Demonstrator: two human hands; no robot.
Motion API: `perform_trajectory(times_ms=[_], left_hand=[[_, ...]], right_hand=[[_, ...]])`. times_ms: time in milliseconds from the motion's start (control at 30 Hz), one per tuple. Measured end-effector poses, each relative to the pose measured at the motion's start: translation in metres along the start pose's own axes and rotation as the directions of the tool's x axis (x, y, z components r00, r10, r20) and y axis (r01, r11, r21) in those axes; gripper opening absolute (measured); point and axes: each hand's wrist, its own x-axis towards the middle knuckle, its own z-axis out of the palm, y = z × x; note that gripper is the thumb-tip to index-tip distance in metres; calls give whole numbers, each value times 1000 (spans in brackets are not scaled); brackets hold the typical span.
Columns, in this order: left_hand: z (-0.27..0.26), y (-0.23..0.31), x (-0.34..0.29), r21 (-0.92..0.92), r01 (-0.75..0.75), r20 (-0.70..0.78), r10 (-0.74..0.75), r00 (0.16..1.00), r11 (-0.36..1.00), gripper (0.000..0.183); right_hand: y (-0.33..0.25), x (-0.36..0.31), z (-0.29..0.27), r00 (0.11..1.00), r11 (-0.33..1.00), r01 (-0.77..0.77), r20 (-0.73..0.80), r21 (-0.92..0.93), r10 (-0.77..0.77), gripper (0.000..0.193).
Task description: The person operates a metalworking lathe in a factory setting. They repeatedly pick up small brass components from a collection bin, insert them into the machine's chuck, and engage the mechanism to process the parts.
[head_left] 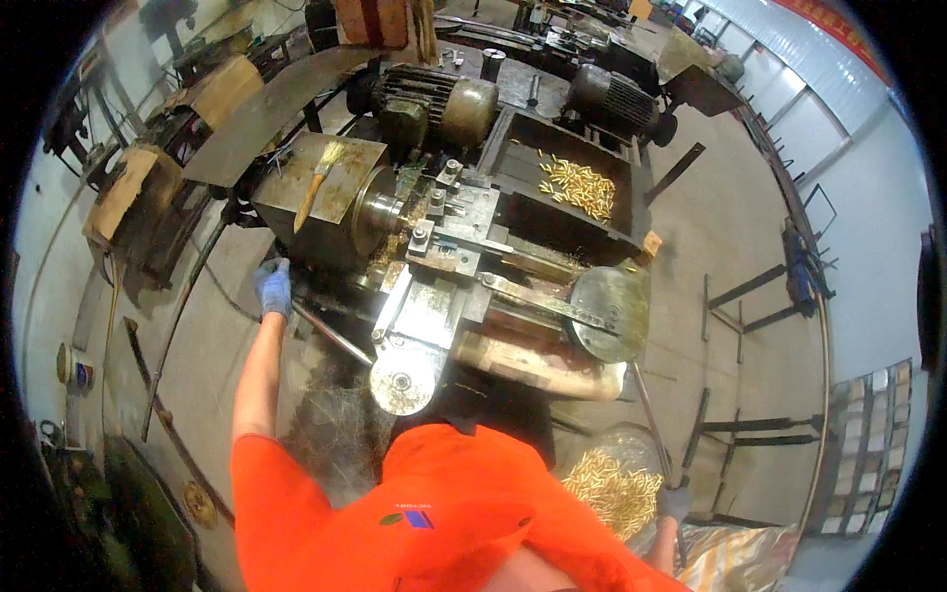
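At the left of a small metal lathe [449,257], my left hand [274,288] in a blue glove appears closed around the upper end of a metal lever [335,333]. That lever slopes down to a round metal hub [402,380] at the front. Low on the right, my gloved right hand [674,503] is closed around the end of a long thin lever [651,419], which reaches down from a round plate [612,314]. The chuck [383,211] sits in the headstock beyond my left hand. My fingers are partly hidden in both grips.
A brush [318,187] lies on the headstock [340,187]. Behind the slide, a metal tray [513,163] holds many small brass-coloured parts [580,187]. More brass-coloured parts [617,491] are heaped near my right hand, beside a woven sack [740,555]. Motors [469,111] stand behind; metal frames [755,424] are at right.
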Motion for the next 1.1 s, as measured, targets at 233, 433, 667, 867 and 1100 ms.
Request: perform_trajectory(times_ms=[233, 433, 667, 867, 1100], left_hand=[[4, -1, 1, 34, -3, 26, 2, 1000, 999, 16], [7, -6, 2, 37, 1, 74, -4, 997, 999, 18], [-11, -2, 3, 273, 29, 62, -48, 997, 962, 19], [-10, -3, -6, 264, 59, 139, -99, 985, 963, 19], [-94, -6, -68, 184, 303, 164, -334, 928, 935, 12]], right_hand=[[6, -8, 5, 1000, 999, -3, -7, -46, 3, 41], [1, -12, 2, 1000, 997, 13, 15, 82, -14, 41], [-109, 27, -16, 941, 946, 323, -103, -19, -323, 37], [-149, 182, -16, 931, 912, 309, -111, -269, -349, 38], [-166, 243, -22, 947, 917, 266, -99, -299, -307, 37]])
